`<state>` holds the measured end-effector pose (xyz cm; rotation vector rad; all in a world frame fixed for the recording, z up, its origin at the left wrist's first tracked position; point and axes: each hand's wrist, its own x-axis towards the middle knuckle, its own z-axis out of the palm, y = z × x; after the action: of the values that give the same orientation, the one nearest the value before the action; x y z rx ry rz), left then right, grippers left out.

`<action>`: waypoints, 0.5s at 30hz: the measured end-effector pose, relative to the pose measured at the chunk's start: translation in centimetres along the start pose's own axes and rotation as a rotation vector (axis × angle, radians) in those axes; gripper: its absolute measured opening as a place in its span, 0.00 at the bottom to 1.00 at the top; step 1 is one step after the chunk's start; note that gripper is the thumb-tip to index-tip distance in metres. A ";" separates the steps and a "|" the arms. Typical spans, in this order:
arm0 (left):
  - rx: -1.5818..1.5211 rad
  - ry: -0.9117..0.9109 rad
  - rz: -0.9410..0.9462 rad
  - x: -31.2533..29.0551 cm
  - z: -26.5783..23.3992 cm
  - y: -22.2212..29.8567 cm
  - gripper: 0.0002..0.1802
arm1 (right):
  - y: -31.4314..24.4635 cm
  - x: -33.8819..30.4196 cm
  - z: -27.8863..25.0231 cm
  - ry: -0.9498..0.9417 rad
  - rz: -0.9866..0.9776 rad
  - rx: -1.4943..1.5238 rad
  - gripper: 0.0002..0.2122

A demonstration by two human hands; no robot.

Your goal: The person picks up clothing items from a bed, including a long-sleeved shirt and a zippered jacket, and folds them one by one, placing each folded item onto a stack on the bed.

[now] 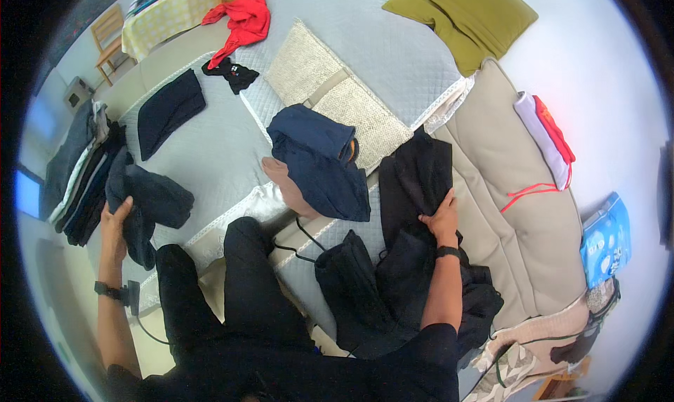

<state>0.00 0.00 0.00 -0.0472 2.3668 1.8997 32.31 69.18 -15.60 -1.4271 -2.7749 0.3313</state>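
Touching the long black matte-cloth garment (414, 167) at its near R edge, the R hand (441, 219) has thumb pointing L & the other fingers along that edge; can't tell if they grip or just press. Garment lies R of centre, long axis approx near-far, its far part going away & a bit L from those fingers, so R hand is by far the nearer one. L hand (116, 219) is well apart, at L side, on the soft dark-grey cloth garment (165, 191): fingers partly hidden, grip can't be told. That cloth spreads R from the hand, w/ one strip hanging near. Just L of it: tall stack of folded dark & grey clothes (81, 184). Near R wrist: heaped black cloth (358, 290). B/w the hands, a bit farther: folded navy cloth garment (316, 160), partly on the flat beige woven panel w/ strap (302, 61). Far L: flat dark folded cloth (172, 114) on the grey quilted cover (217, 153); beyond, crumpled red cloth (242, 23). Far R: olive-green pillow (477, 19). R side: padded beige cushion (509, 184), shiny blue bag (607, 237).
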 end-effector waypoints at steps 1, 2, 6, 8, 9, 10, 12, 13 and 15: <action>0.046 -0.015 -0.065 0.1 -0.6 -1.5 0.36 | 0.3 -0.2 0.9 0.034 0.033 0.033 0.56; 0.092 -0.030 -0.131 0.0 -1.2 -2.9 0.31 | 0.8 -0.1 1.6 0.068 0.066 0.066 0.59; -0.056 0.017 -0.281 -1.8 -3.3 -6.5 0.25 | -0.4 0.4 2.7 -0.083 0.129 -0.036 0.45; -0.091 -0.001 -0.314 -2.3 -4.7 -9.0 0.24 | 1.2 0.7 3.0 -0.047 -0.001 -0.144 0.27; -0.117 -0.006 -0.340 -2.7 -4.9 -9.3 0.23 | 1.1 0.8 2.4 -0.046 -0.001 -0.147 0.27; -0.125 0.006 -0.334 -3.0 -4.9 -9.6 0.21 | 1.2 1.0 1.6 0.007 0.004 -0.079 0.21; -0.125 0.010 -0.342 -2.9 -5.2 -10.2 0.21 | 1.5 1.7 -1.3 0.108 -0.015 0.068 0.18; -0.115 0.022 -0.348 -3.0 -5.7 -10.4 0.22 | 1.1 1.6 -2.9 0.175 0.005 0.055 0.18; -0.121 -0.032 -0.350 -2.2 -5.8 -11.2 0.23 | 2.3 1.7 -6.8 0.391 -0.046 -0.038 0.18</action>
<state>2.82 -8.17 -9.41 -0.4090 2.0549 1.8499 33.79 73.11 -9.54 -1.2703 -2.5014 -0.0046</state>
